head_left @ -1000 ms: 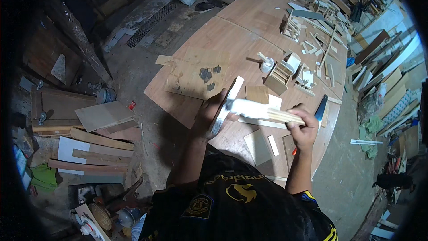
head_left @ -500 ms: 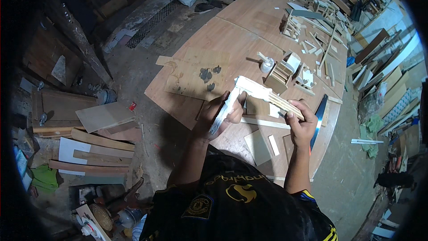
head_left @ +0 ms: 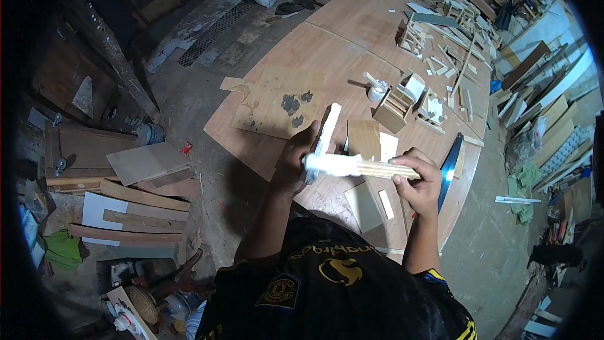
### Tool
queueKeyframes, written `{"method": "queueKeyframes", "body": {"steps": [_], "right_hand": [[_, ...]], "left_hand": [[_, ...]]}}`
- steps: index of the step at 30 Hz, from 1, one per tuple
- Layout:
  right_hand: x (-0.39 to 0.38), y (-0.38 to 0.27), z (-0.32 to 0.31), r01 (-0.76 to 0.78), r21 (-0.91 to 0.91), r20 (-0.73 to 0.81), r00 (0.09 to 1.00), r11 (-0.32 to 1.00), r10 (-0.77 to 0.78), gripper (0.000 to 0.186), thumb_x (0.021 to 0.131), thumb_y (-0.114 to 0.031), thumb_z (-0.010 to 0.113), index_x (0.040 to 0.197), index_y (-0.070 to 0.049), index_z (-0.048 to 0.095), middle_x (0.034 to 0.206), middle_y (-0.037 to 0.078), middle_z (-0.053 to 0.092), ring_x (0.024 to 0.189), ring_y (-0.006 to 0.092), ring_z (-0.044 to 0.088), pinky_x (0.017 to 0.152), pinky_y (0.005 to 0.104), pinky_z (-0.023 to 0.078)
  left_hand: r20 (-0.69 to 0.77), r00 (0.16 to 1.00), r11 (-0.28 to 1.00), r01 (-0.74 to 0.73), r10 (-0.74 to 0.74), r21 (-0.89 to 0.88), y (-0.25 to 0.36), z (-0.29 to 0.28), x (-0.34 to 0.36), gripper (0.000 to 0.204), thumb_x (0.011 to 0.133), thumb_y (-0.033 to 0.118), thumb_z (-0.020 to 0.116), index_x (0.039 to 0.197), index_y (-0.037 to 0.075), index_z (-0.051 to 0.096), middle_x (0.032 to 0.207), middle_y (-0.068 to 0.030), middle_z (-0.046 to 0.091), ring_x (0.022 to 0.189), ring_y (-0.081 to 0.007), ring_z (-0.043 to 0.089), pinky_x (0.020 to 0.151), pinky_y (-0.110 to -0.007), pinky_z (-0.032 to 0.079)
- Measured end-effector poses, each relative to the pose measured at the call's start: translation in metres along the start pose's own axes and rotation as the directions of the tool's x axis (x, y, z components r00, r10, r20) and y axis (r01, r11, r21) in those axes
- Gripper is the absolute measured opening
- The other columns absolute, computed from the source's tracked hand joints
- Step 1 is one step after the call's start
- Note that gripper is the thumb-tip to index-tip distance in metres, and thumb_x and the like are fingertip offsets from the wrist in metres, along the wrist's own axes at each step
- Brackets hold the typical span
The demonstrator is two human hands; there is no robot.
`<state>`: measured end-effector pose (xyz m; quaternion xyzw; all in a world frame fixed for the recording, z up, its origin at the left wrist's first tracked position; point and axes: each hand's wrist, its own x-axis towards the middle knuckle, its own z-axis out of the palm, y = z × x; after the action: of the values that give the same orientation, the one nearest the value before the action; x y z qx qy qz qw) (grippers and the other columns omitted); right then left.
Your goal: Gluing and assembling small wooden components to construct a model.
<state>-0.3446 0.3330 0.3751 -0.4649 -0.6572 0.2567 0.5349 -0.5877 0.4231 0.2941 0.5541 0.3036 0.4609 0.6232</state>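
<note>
Hands (head_left: 296, 164) (head_left: 418, 182) grip wood strip bundle (head_left: 358, 167) over table (head_left: 327, 44)

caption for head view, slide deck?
Left hand and right hand hold a bundle of wooden strips above a cluttered plywood worktable.

Wood strip (head_left: 371, 167) btwn both hands

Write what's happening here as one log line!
left hand: holds white strip | right hand: holds wood sticks | under: table | nearby: small wooden box
</note>
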Motion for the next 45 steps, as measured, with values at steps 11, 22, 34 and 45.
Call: {"method": "queueKeyframes", "body": {"steps": [11, 22, 34, 45], "right_hand": [[-0.003, 0.031, 0.0, -0.21, 0.126, -0.258, 0.937, 0.97, 0.236, 0.023, 0.081, 0.001, 0.064, 0.104, 0.004, 0.063, 0.083, 0.002, 0.055, 0.069, 0.0064, 0.049, 0.059, 0.0192, 0.037], [-0.011, 0.064, -0.014, -0.316, 0.272, -0.198, 0.906, 0.909, 0.374, 0.021, 0.083, -0.004, 0.064, 0.102, 0.004, 0.064, 0.082, 0.002, 0.057, 0.068, 0.0071, 0.05, 0.059, 0.0207, 0.038], [0.014, 0.086, -0.02, -0.372, -0.02, -0.146, 0.919, 0.928, 0.365, 0.021, 0.082, -0.007, 0.066, 0.1, 0.003, 0.065, 0.081, 0.003, 0.058, 0.074, 0.0083, 0.052, 0.064, 0.0205, 0.039], [-0.003, 0.103, -0.04, -0.339, 0.453, -0.294, 0.816, 0.825, 0.497, 0.03, 0.087, -0.012, 0.061, 0.111, 0.006, 0.058, 0.079, 0.003, 0.056, 0.06, 0.0083, 0.044, 0.055, 0.0233, 0.035]], "left_hand": [[0.061, 0.992, 0.99, 0.102, -0.108, 0.097, -0.019, -0.002, 0.014, 0.036, 0.101, 0.036, 0.036, 0.079, 0.007, 0.043, 0.06, 0.0024, 0.032, 0.054, -0.0092, 0.03, 0.053, -0.024, 0.026], [-0.224, 0.958, 0.974, 0.203, -0.176, 0.102, -0.022, 0.015, 0.049, 0.038, 0.094, 0.046, 0.049, 0.085, 0.009, 0.051, 0.063, 0.0036, 0.04, 0.057, -0.0063, 0.041, 0.053, -0.023, 0.035], [-0.083, 0.964, 0.967, 0.251, -0.253, -0.037, -0.014, 0.034, 0.075, 0.044, 0.097, 0.05, 0.041, 0.08, 0.01, 0.053, 0.066, 0.003, 0.047, 0.058, -0.0053, 0.045, 0.053, -0.022, 0.037], [0.039, 0.825, 0.783, 0.549, -0.564, -0.292, -0.085, 0.001, 0.063, 0.035, 0.099, 0.042, 0.041, 0.086, 0.012, 0.054, 0.065, 0.005, 0.045, 0.054, -0.0076, 0.039, 0.052, -0.022, 0.034]]}}
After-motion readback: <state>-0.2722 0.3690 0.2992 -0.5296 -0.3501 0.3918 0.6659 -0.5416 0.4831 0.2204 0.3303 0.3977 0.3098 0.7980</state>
